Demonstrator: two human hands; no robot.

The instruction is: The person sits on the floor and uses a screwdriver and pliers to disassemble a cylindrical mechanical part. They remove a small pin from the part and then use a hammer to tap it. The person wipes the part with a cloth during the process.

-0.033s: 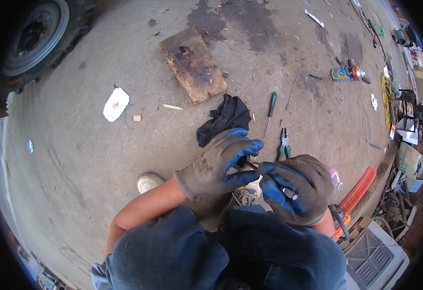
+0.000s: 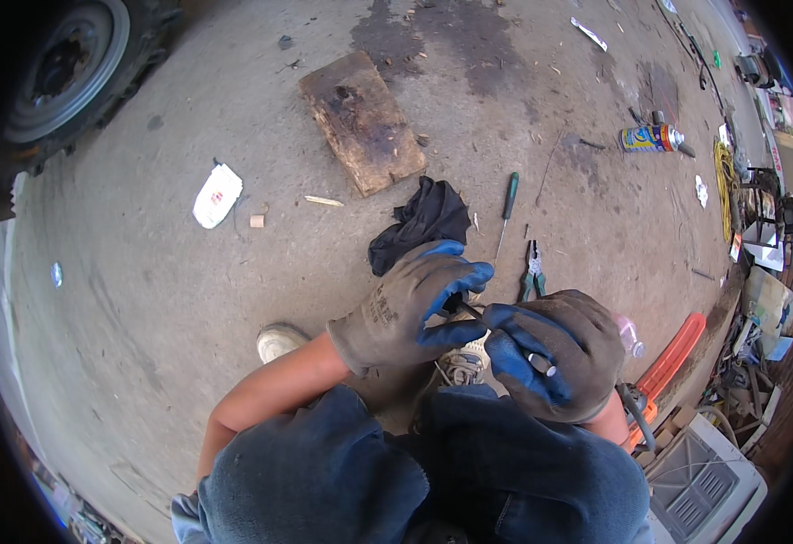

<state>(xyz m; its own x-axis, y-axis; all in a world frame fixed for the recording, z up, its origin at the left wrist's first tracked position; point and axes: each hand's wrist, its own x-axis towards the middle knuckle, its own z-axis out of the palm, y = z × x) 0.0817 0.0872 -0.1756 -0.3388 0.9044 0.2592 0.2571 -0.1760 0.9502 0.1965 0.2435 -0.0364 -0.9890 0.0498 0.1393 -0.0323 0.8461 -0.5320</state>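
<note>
Both hands wear grey-brown gloves with blue palms. My left hand [image 2: 412,304] is curled around a small dark part [image 2: 453,303], mostly hidden by the fingers. My right hand [image 2: 558,355] grips a slim rod-like tool [image 2: 541,364], its pale rounded end sticking out below the fingers. A dark shaft [image 2: 471,312] runs from the right fingers to the dark part; its exact kind is hidden. Just beyond the left hand lies a crumpled black cloth [image 2: 428,220]. Ahead of the right hand are pliers [image 2: 532,272] with dark green handles and a green-handled screwdriver [image 2: 510,204].
Farther off lie a stained wooden block [image 2: 360,122] and a spray can [image 2: 650,139]. An orange chainsaw [image 2: 664,367] and a clear bottle [image 2: 629,335] are right of my right hand. A large wheel [image 2: 70,63] stands at far left; clutter lines the right edge.
</note>
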